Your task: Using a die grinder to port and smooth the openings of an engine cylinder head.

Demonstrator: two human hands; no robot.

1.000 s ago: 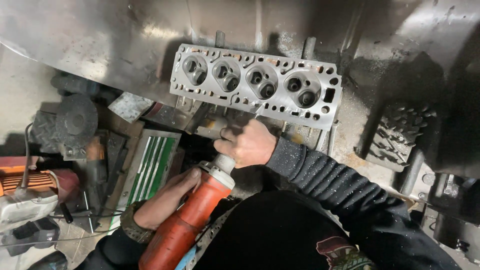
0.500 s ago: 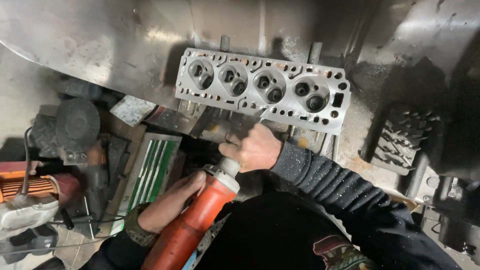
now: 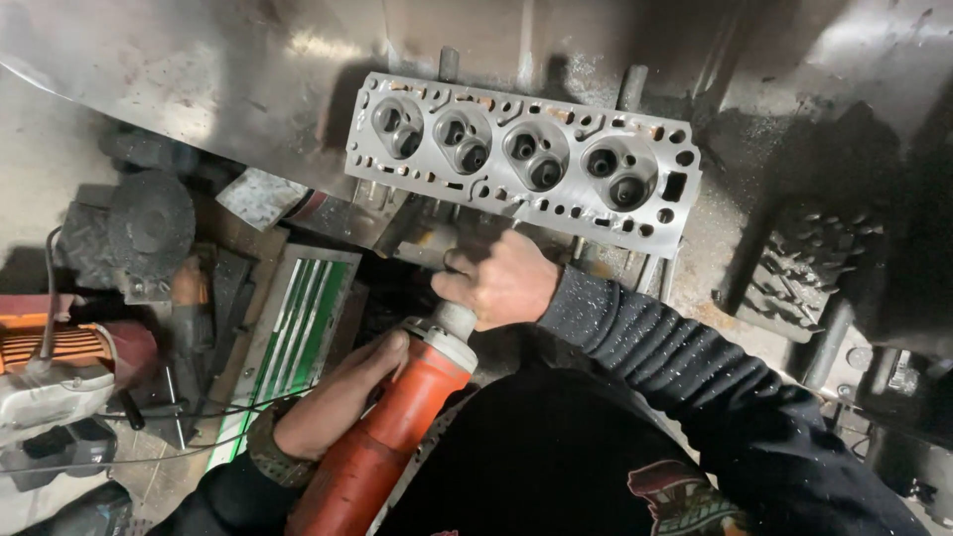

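Both hands are wrapped around a red grinder [image 3: 382, 437] that runs from the lower middle of the view up toward the cylinder head [image 3: 521, 159]. The left hand [image 3: 338, 402] grips the red body from the left side, fingers curled over it, a dark strap at the wrist. The right hand [image 3: 501, 283] is closed around the grey neck at the tool's front end, knuckles up, with the dark ribbed sleeve [image 3: 645, 342] stretching back to the lower right. The tool's tip is hidden behind the right hand, so whether it touches the metal cannot be told.

The cylinder head lies tilted on the bench [image 3: 199, 79], its long side running from upper left to lower right, four round chambers facing up, its near edge just above the right hand. Steel bars stick out from under it at its far and near edges.

Left of the hands, a flat green-and-white striped panel [image 3: 293, 337] leans along the bench's lower side, just beside the left hand. Farther left sit a dark round disc [image 3: 149, 223] and, at the left edge, an orange-and-grey machine [image 3: 55, 362] with thin cables trailing. To the right, well apart from the hands, lies a dark studded block [image 3: 804, 268]. The person's dark shirt fills the bottom.
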